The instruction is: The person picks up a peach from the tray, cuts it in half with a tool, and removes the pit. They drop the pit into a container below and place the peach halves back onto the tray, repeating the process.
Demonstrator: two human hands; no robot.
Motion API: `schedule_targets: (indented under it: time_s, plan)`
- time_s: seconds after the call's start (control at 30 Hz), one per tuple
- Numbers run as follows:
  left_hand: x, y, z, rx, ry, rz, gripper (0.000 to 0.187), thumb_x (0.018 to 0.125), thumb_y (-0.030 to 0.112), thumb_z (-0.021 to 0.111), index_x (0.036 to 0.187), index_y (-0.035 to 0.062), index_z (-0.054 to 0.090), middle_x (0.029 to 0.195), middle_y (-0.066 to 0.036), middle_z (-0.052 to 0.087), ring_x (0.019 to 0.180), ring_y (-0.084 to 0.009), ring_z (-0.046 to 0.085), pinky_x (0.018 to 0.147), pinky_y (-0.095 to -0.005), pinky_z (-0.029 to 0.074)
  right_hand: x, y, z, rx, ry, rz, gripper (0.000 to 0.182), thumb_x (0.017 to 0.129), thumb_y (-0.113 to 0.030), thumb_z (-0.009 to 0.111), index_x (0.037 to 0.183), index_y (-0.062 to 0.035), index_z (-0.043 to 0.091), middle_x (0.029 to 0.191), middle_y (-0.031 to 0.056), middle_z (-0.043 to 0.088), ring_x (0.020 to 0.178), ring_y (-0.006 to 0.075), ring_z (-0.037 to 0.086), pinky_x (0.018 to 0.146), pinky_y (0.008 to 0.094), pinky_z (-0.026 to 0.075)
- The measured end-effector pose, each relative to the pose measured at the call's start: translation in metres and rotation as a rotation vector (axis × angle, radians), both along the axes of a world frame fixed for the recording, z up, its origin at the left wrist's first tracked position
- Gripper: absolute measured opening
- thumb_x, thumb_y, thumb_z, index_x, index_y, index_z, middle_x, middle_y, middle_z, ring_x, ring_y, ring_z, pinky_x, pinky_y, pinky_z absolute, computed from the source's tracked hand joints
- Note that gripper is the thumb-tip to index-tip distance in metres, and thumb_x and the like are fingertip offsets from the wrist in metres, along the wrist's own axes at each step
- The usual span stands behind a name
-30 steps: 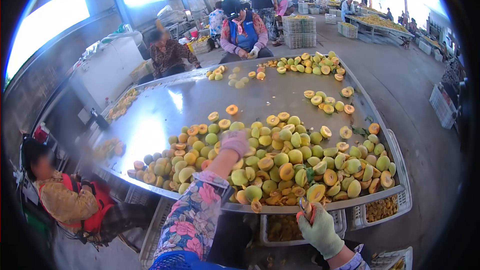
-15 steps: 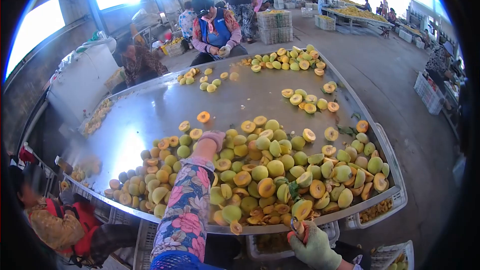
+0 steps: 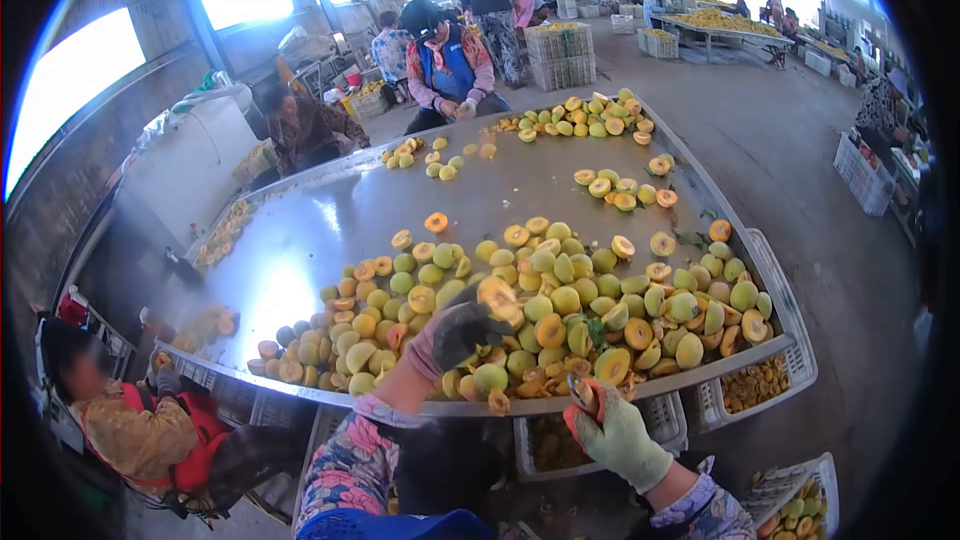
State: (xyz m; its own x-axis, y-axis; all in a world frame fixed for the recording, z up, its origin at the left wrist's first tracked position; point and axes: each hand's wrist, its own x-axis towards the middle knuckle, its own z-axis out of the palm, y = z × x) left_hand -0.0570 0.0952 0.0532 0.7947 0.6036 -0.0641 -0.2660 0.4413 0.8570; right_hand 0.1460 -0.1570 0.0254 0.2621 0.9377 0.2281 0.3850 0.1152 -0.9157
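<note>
My left hand, in a dark glove, is raised just above the fruit pile, its fingers closed on a peach half with the cut yellow face showing. My right hand wears a pale green glove with orange fingers. It is by the table's near edge, gripping a small metal-tipped hand tool; its handle is mostly hidden by the fingers. Whole-looking and halved yellow-green peaches lie heaped in front of both hands, some with orange flesh and a brownish hollow upward.
The metal table has a raised rim. Crates stand beneath its near edge, and a crate of fruit is at lower right. One person sits at left; another works across the table. Stacked crates stand behind.
My left hand has come back from the pile toward me and now holds a peach half. My right hand still grips the tool near the edge. The view has shifted slightly.
</note>
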Motion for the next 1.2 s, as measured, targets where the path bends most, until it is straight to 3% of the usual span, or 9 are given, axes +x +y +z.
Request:
schedule_targets:
  time_s: [0.23, 0.33, 0.37, 0.43, 0.5, 0.57, 0.63, 0.7, 1.2]
  plan:
    - [0.026, -0.113, -0.025, -0.477, -0.345, -0.030, 0.054, 0.101, 0.039, 0.049, 0.141, 0.0023, 0.045, 0.135, -0.013, 0.056, 0.119, -0.0266, 0.058, 0.096, -0.0403, 0.052, -0.014, -0.005, 0.006, -0.039, 0.001, -0.026, 0.033, 0.088, -0.020, 0.070, 0.110, -0.0002, 0.055, 0.079, 0.0179, 0.064, 0.074, 0.0372, 0.067, 0.066, 0.0400, 0.053]
    - [0.038, -0.129, -0.042, 0.680, 0.057, 0.197, 0.056, 0.099, 0.040, 0.054, 0.140, 0.0032, 0.045, 0.135, -0.013, 0.055, 0.120, -0.0308, 0.058, 0.102, -0.0499, 0.049, -0.012, -0.009, 0.019, -0.219, 0.273, 0.013, 0.025, 0.090, -0.017, 0.066, 0.104, -0.0007, 0.052, 0.074, 0.0106, 0.063, 0.063, 0.0220, 0.064, 0.060, 0.0351, 0.051]
    - [0.039, -0.128, -0.045, 0.675, 0.054, 0.190, 0.056, 0.099, 0.040, 0.054, 0.140, 0.0032, 0.045, 0.135, -0.013, 0.055, 0.120, -0.0308, 0.058, 0.102, -0.0499, 0.049, -0.012, -0.009, 0.020, -0.303, 0.401, 0.013, 0.023, 0.091, -0.016, 0.064, 0.102, -0.0009, 0.050, 0.073, 0.0081, 0.063, 0.061, 0.0166, 0.062, 0.058, 0.0330, 0.050]
    - [0.044, -0.121, -0.049, -0.211, -0.262, 0.028, 0.056, 0.099, 0.040, 0.054, 0.140, 0.0033, 0.044, 0.137, -0.013, 0.054, 0.121, -0.0357, 0.058, 0.105, -0.0518, 0.047, -0.011, -0.012, 0.026, -0.310, 0.552, -0.027, 0.023, 0.092, -0.016, 0.063, 0.102, -0.0007, 0.050, 0.071, 0.0063, 0.062, 0.060, 0.0141, 0.060, 0.057, 0.0313, 0.049]
    - [0.054, -0.121, -0.043, -0.268, -0.334, 0.000, 0.056, 0.099, 0.041, 0.054, 0.140, 0.0038, 0.045, 0.138, -0.014, 0.053, 0.123, -0.0391, 0.056, 0.106, -0.0542, 0.045, -0.008, -0.010, 0.026, -0.319, 0.701, -0.063, 0.022, 0.092, -0.017, 0.062, 0.101, -0.0004, 0.050, 0.070, 0.0045, 0.062, 0.059, 0.0115, 0.059, 0.056, 0.0297, 0.048]
    - [0.061, -0.122, -0.043, 0.417, 0.043, 0.130, 0.057, 0.099, 0.044, 0.050, 0.139, 0.0034, 0.047, 0.138, -0.015, 0.054, 0.124, -0.0371, 0.055, 0.105, -0.0539, 0.046, -0.005, -0.007, 0.023, -0.352, 0.646, -0.060, 0.023, 0.093, -0.018, 0.062, 0.099, -0.0004, 0.049, 0.069, 0.0058, 0.061, 0.057, 0.0140, 0.058, 0.056, 0.0320, 0.049]
    - [0.066, -0.119, -0.054, 0.214, -0.081, 0.116, 0.053, 0.097, 0.033, 0.061, 0.138, 0.0025, 0.048, 0.135, -0.015, 0.056, 0.122, -0.0314, 0.058, 0.104, -0.0481, 0.047, -0.003, -0.004, 0.018, -0.323, 0.462, -0.053, 0.022, 0.093, -0.019, 0.061, 0.098, -0.0008, 0.049, 0.070, 0.0072, 0.061, 0.057, 0.0159, 0.059, 0.057, 0.0334, 0.049]
    - [0.067, -0.119, -0.046, 0.974, 0.009, 0.288, 0.058, 0.087, 0.013, 0.075, 0.137, 0.0012, 0.047, 0.134, -0.015, 0.057, 0.117, -0.0255, 0.061, 0.105, -0.0412, 0.047, -0.004, -0.001, 0.015, -0.294, 0.281, -0.042, 0.022, 0.092, -0.019, 0.061, 0.097, -0.0012, 0.049, 0.071, 0.0085, 0.060, 0.057, 0.0178, 0.060, 0.057, 0.0348, 0.049]
    - [0.062, -0.115, -0.066, 0.806, -0.157, 0.161, 0.063, 0.084, -0.006, 0.071, 0.137, 0.0092, 0.041, 0.134, -0.019, 0.054, 0.115, -0.0270, 0.062, 0.099, -0.0388, 0.050, -0.016, 0.013, 0.018, -0.106, -0.424, -0.165, 0.021, 0.089, -0.015, 0.063, 0.098, -0.0017, 0.050, 0.076, 0.0224, 0.063, 0.072, 0.0437, 0.064, 0.061, 0.0500, 0.051]
